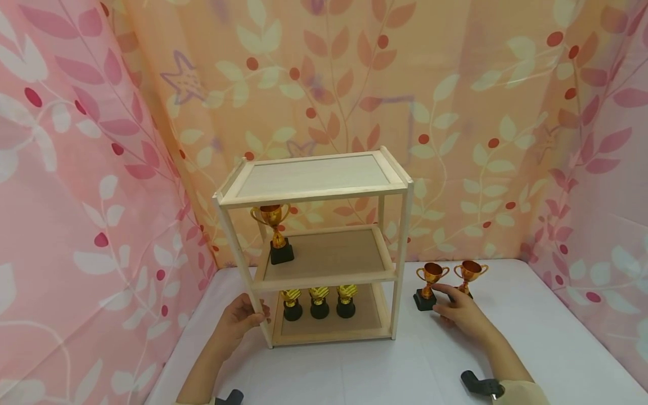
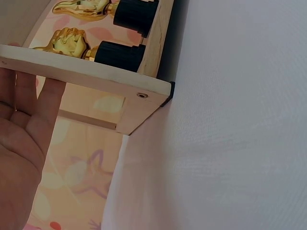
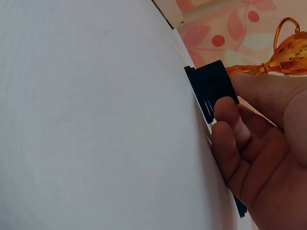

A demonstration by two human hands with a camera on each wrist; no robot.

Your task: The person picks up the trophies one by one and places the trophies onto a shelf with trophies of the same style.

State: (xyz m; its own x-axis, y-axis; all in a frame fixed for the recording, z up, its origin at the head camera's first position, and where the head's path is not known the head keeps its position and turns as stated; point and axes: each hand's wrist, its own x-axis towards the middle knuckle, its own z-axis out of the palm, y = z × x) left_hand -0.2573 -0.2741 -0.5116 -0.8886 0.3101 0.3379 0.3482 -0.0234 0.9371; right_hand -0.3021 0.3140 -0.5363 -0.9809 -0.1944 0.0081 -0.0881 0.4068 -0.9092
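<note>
Wrist straps [image 1: 483, 385]: seen in black at both wrists, the left one cut off by the lower edge of the head view.
Left hand [image 1: 239, 323]: front left post [image 1: 234, 247] gripped low down, thumb in front, fingers passed behind.
Right hand [image 1: 459, 310]: near cup [image 1: 430, 275] pinched around its stem and black base; the remaining fingers are curled below.
Near cup: placed upright to the right of the rack; whether the base is fully rested on the table [image 1: 344, 374] cannot be told.
Far cup [image 1: 471, 270]: positioned just beside the near cup, its base partly hidden by the right hand.
Rack [image 1: 319, 197]: built of pale wood in three levels, stood on the white-covered table.
Middle level: one cup [image 1: 281, 251] stood upright at the left, its rim partly covered by the top board.
Bottom level: three gold fist trophies [image 1: 319, 309] on black bases set in a row, their upper parts hidden in the head view by the middle board.
Backdrop [image 1: 349, 84]: formed by leaf-patterned fabric.
</note>
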